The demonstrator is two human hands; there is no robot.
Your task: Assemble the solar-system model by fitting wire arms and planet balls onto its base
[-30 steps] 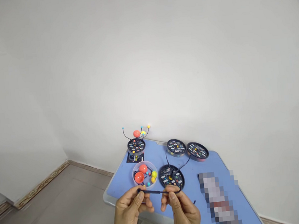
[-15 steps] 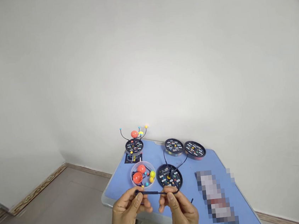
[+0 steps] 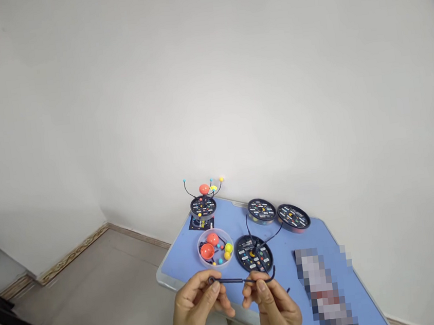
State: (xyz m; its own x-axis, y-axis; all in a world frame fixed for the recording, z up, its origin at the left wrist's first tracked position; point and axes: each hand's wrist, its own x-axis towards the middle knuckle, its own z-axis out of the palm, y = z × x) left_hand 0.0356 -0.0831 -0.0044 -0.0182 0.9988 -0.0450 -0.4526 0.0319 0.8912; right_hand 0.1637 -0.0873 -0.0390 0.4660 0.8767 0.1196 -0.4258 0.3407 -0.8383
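Observation:
My left hand (image 3: pixel 201 304) pinches a straight black plastic rod (image 3: pixel 230 280) by its ringed end, between thumb and index finger. Facing it, my right hand (image 3: pixel 273 299) grips a thin curved black rod (image 3: pixel 273 272), whose hooked end sticks up past the fingers. The tips of the two rods are in line and almost meet; whether they touch I cannot tell. Just beyond the hands lies a round black base disc (image 3: pixel 246 255) with printed labels and curved black arms standing in its centre. To its left, a clear round tub (image 3: pixel 201 260) holds red half-balls, small coloured balls and black pieces.
An assembled planet model (image 3: pixel 203 205) stands at the back left on a black printed card (image 3: pixel 194 224). Two closed round containers (image 3: pixel 261 209) (image 3: pixel 293 216) sit at the back right. A pixelated item (image 3: pixel 325 290) lies on the blue table (image 3: pixel 355 293). A white wall (image 3: pixel 208 80) rises behind.
The view has turned slightly left, so everything sits further right in it. The curved rod's hooked end now points up more clearly, and a slim gap shows between the rod tips.

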